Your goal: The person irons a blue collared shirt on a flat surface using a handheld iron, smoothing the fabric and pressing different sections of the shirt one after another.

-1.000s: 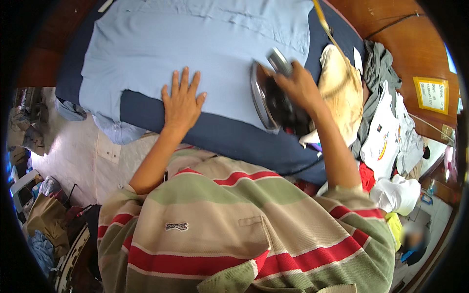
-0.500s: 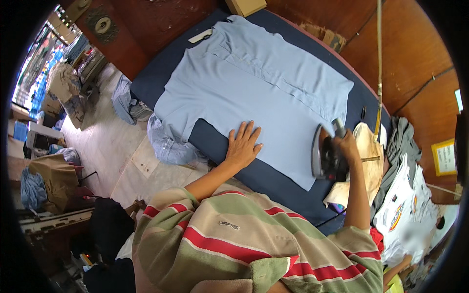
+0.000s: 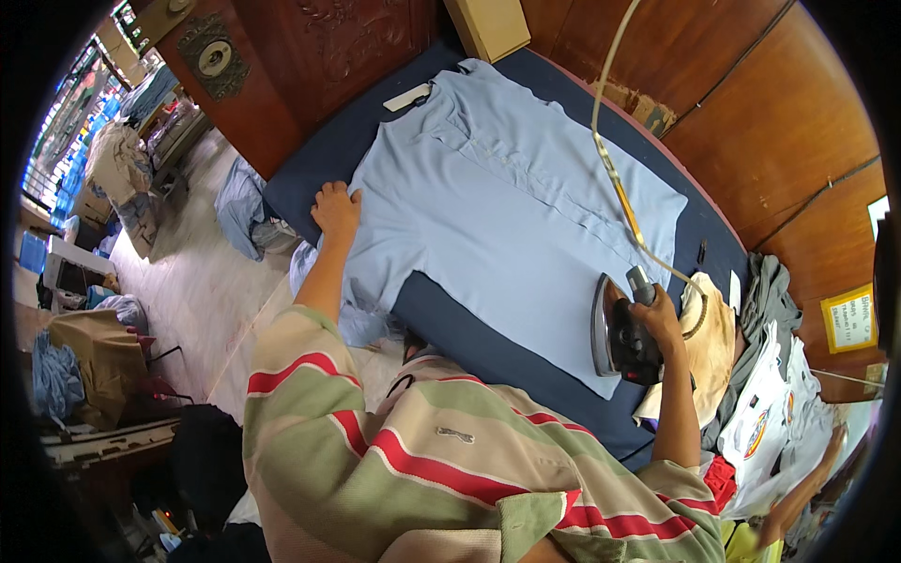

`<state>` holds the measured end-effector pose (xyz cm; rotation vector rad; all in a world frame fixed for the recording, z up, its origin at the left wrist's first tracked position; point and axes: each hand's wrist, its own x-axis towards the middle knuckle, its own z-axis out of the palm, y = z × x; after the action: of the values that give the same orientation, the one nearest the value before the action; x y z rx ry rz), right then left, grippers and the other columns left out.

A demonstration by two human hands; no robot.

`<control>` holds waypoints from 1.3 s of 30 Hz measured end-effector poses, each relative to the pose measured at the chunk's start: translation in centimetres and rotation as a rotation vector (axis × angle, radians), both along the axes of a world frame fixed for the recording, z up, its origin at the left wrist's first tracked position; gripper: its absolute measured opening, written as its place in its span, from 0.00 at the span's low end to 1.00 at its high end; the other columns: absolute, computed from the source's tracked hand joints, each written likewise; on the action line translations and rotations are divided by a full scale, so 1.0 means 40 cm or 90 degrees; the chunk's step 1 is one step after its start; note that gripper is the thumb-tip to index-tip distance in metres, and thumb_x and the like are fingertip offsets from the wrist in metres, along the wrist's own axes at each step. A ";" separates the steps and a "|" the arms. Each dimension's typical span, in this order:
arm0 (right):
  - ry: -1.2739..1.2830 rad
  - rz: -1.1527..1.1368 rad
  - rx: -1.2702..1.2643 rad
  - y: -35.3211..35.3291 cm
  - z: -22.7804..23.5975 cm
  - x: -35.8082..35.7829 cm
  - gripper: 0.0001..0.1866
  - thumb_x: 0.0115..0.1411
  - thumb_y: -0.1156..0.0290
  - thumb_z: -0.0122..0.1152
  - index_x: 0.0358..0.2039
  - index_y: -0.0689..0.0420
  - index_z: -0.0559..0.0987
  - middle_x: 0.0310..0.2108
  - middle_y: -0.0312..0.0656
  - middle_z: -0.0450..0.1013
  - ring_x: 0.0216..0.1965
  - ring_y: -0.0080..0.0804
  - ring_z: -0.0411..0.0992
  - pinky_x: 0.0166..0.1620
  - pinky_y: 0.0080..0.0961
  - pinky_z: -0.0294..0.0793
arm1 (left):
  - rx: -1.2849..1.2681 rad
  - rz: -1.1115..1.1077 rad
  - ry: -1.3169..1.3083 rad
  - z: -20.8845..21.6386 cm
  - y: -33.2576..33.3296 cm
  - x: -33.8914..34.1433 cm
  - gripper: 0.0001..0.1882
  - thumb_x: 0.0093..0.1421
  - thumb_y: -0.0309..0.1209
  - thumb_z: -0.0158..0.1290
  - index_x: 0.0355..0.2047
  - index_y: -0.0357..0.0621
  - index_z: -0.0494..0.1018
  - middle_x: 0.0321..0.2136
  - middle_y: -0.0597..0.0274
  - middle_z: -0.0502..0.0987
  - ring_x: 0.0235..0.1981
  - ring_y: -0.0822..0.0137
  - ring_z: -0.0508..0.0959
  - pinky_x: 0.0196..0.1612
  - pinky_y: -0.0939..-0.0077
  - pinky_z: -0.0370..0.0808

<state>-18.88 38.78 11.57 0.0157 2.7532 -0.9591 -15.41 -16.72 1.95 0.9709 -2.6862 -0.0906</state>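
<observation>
1. A person in a striped shirt (image 3: pixel 441 460) stands at a padded counter (image 3: pixel 488 338) covered in dark blue cloth, with a light blue shirt (image 3: pixel 507 216) spread flat across it, collar toward the far wall.

2. The left hand (image 3: pixel 335 208) lies palm down on the shirt's near-left edge, fingers flat and holding nothing; it appears to pin the fabric so it stays taut.

3. The right hand (image 3: pixel 662 314) is wrapped tightly round the handle of an electric iron (image 3: pixel 615 328), which stands tipped up on its side at the shirt's right edge, its metal soleplate facing the garment, probably to keep heat off the cloth.

4. The iron's yellowish cord (image 3: pixel 615 169) rises up and away over the shirt, apparently hung overhead to keep it clear of the work.

5. A cream cloth (image 3: pixel 709 338) lies just right of the iron, with a heap of grey and white garments (image 3: pixel 765 394) beyond it.

6. A tan cardboard box (image 3: pixel 488 23) sits at the counter's far end; a small white tag (image 3: pixel 405 97) lies by the collar; a yellow rectangular notice (image 3: pixel 847 317) hangs on the wood-panelled wall at right.
</observation>
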 end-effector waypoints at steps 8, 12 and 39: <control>-0.099 0.069 0.003 -0.215 0.054 0.008 0.25 0.43 0.68 0.63 0.42 0.66 0.69 0.30 0.51 0.72 0.34 0.38 0.72 0.40 0.31 0.70 | 0.247 0.018 0.069 -0.001 -0.093 0.072 0.17 0.58 0.46 0.47 0.30 0.44 0.72 0.29 0.53 0.76 0.33 0.48 0.76 0.37 0.58 0.72; -0.072 0.132 0.061 -0.427 0.068 -0.032 0.25 0.44 0.67 0.62 0.43 0.64 0.69 0.31 0.59 0.73 0.36 0.49 0.74 0.40 0.35 0.71 | 0.152 -0.051 0.152 0.000 -0.122 -0.022 0.19 0.58 0.48 0.47 0.31 0.44 0.73 0.34 0.53 0.76 0.37 0.52 0.75 0.38 0.58 0.72; -0.134 0.230 0.102 -0.645 0.119 -0.183 0.20 0.46 0.71 0.59 0.42 0.61 0.72 0.26 0.54 0.75 0.31 0.49 0.75 0.37 0.34 0.73 | 0.033 -0.565 0.066 -0.005 0.024 -0.473 0.17 0.57 0.38 0.51 0.44 0.45 0.71 0.39 0.61 0.73 0.43 0.60 0.73 0.44 0.65 0.70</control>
<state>-26.22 12.97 16.32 -0.3231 2.5120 -0.6043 -34.33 -15.75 1.74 -0.2692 -2.7988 -0.3710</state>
